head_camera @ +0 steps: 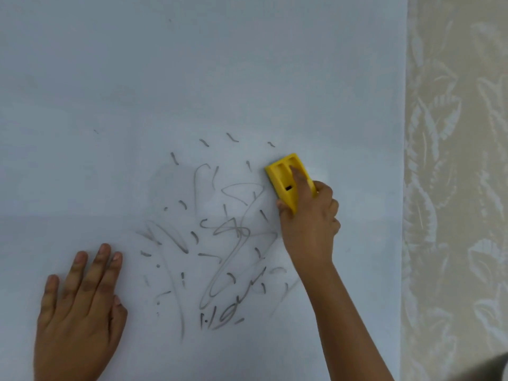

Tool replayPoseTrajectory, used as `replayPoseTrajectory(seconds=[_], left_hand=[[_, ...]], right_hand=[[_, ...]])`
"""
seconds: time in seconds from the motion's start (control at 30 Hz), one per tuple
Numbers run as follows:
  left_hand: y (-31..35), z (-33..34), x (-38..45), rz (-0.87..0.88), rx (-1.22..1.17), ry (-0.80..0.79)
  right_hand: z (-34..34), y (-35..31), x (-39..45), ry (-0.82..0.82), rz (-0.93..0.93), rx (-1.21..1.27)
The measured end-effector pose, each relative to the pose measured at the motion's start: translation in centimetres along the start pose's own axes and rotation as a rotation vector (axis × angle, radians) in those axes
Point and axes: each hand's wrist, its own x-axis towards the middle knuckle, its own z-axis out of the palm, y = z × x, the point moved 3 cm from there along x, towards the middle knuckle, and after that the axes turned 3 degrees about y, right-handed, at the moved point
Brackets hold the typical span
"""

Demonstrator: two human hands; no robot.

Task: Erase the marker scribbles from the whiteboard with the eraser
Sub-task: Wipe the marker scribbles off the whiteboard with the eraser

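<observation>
The yellow eraser [289,180] lies pressed against the whiteboard [192,78] at the upper right edge of the scribbles [220,243], tilted so its long side runs up and to the left. The right hand [309,221] grips it — thumb against the lower left side, index finger laid along the top into one of the moulded grooves, the other fingers wrapped round the right side.

The grey marks spread below and to the left of the eraser: loops, long faint strokes and many short dashes, some smeared pale. A few short dashes sit just above the eraser.

The left hand [79,317] rests flat on the board at the lower left, fingers extended and close together, holding nothing — well apart from the eraser. Along the right runs patterned wallpaper [456,188] with a pale leaf design.
</observation>
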Motion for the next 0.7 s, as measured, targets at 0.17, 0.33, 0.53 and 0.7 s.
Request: replayPoseTrajectory(seconds=[0.17, 0.33, 0.53, 0.7], left_hand=[[-0.7, 1.2, -1.1, -0.021, 0.027, -0.024], [-1.1, 1.5, -1.4, -0.042, -0.002, -0.069], [1.2, -0.5, 0.5, -0.030, 0.007, 0.024], [1.1, -0.5, 0.3, -0.037, 0.080, 0.047]], right_hand=[[-0.6, -1.4, 3.9, 0.050, 0.157, 0.054], [1.0, -4.4, 0.5, 0.077, -0.108, 0.007], [1.9, -5.7, 2.5, 0.244, 0.001, 0.027], [3.1, -8.8, -0.5, 0.313, -0.260, 0.070]])
